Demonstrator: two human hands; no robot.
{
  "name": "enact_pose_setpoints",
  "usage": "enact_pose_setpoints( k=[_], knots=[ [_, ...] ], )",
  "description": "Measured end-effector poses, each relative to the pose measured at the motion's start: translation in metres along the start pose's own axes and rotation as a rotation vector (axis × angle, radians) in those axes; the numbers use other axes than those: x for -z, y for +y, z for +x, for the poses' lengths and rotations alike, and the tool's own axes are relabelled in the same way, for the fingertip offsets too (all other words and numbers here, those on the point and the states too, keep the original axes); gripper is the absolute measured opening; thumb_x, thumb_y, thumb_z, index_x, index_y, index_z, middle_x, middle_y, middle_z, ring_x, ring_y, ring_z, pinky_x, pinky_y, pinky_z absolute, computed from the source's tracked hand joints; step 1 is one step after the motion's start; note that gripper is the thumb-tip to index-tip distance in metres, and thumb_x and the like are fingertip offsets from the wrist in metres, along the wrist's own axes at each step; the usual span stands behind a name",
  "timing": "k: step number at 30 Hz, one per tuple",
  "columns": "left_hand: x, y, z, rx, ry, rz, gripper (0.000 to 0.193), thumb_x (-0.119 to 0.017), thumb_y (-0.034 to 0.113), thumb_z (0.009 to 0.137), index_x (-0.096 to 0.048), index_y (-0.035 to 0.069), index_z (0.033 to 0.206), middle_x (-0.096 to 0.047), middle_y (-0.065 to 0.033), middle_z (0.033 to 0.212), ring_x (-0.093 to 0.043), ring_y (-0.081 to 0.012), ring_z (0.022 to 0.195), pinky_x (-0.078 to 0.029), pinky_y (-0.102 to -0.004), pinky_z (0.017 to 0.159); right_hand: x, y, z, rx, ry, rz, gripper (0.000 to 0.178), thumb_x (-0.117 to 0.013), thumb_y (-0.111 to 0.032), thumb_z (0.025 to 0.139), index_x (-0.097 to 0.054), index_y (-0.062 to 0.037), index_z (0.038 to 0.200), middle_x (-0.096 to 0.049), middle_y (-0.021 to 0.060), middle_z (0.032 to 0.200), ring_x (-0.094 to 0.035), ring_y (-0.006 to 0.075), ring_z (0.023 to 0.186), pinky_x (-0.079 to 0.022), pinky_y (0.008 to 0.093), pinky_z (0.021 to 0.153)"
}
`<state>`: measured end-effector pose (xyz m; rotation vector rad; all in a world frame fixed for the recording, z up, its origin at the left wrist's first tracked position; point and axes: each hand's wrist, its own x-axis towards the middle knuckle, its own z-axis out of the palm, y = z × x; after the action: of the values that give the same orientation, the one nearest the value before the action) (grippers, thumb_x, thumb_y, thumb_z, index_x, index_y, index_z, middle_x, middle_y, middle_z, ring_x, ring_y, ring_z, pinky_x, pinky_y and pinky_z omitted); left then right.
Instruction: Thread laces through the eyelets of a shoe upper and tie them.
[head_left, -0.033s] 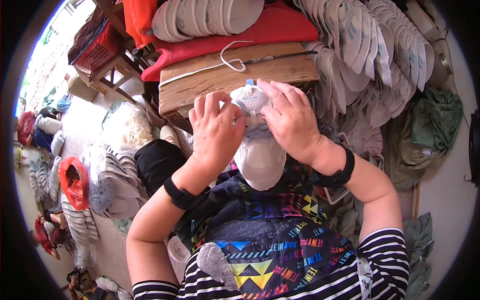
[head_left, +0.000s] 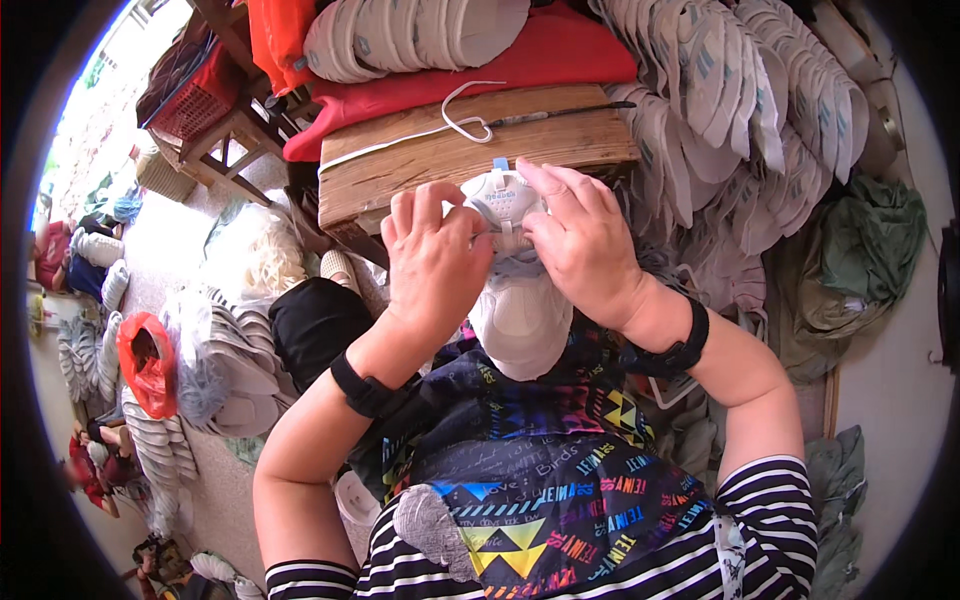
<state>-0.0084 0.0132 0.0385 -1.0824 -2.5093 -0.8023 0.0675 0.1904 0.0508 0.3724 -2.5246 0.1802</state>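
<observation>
A white shoe upper [head_left: 520, 330] hangs with its rounded toe toward me, below my two hands. Its padded tongue [head_left: 503, 197] stands up between them, with a small light-blue tab [head_left: 500, 164] at the top. My left hand [head_left: 432, 258] pinches the left edge of the shoe upper with thumb and forefinger, the other fingers curled. On the opposite side, my right hand [head_left: 585, 235] grips the edge with its thumb near the tongue's base and its fingers reaching along the tongue's right side. Whether a lace lies between the fingertips is hidden.
Just beyond my hands is a wooden bench [head_left: 400, 180] bearing a white lace [head_left: 462, 120] and a thin dark tool [head_left: 560, 115]. Red cloth [head_left: 560, 50] and stacked uppers [head_left: 415, 35] lie behind. More uppers [head_left: 690, 90] pile up at right; a red bag [head_left: 146, 365] sits at left.
</observation>
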Motion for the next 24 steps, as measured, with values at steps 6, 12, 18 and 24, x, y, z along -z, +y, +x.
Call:
enact_pose_setpoints(
  k=[6,12,18,24],
  knots=[
    [-0.017,0.003,-0.003,0.019,0.026,-0.112,0.011,-0.072,0.012,0.073,-0.067,0.010,0.083,-0.056,-0.0047,0.104,-0.046,-0.0307,0.100,-0.037,-0.0403,0.091,-0.013,0.003,-0.007,-0.254,-0.020,0.329,0.016,-0.073,-0.004,0.072,-0.062,-0.0024,0.083,-0.052,0.0151,0.133,-0.050,0.0331,0.116,-0.041,0.0403,0.099],
    [-0.010,-0.005,-0.005,0.010,0.023,-0.264,0.016,-0.072,0.011,0.074,-0.069,0.011,0.089,-0.054,-0.0074,0.108,-0.047,-0.0306,0.102,-0.038,-0.0405,0.092,-0.013,0.013,-0.001,-0.196,-0.011,0.439,0.016,-0.071,-0.003,0.073,-0.058,-0.0043,0.081,-0.055,0.0134,0.121,-0.051,0.0321,0.112,-0.041,0.0405,0.097],
    [0.010,-0.026,-0.040,0.013,0.006,-0.346,0.025,-0.074,0.002,0.074,-0.065,0.007,0.096,-0.049,-0.0092,0.100,-0.053,-0.0239,0.090,-0.047,-0.0315,0.075,0.029,0.055,-0.005,-0.273,0.087,0.259,0.013,-0.066,-0.001,0.076,-0.055,-0.0049,0.080,-0.064,0.0089,0.103,-0.055,0.0279,0.100,-0.044,0.0383,0.089],
    [-0.002,-0.025,-0.044,0.087,-0.093,-0.406,0.021,-0.073,0.001,0.076,-0.065,0.006,0.095,-0.051,-0.0066,0.096,-0.051,-0.0177,0.081,-0.046,-0.0284,0.067,0.021,0.018,0.008,-0.793,-0.075,1.627,0.010,-0.052,-0.016,0.098,-0.053,-0.0065,0.100,-0.067,0.0103,0.096,-0.068,0.0158,0.071,-0.052,0.0232,0.062]
  ],
)
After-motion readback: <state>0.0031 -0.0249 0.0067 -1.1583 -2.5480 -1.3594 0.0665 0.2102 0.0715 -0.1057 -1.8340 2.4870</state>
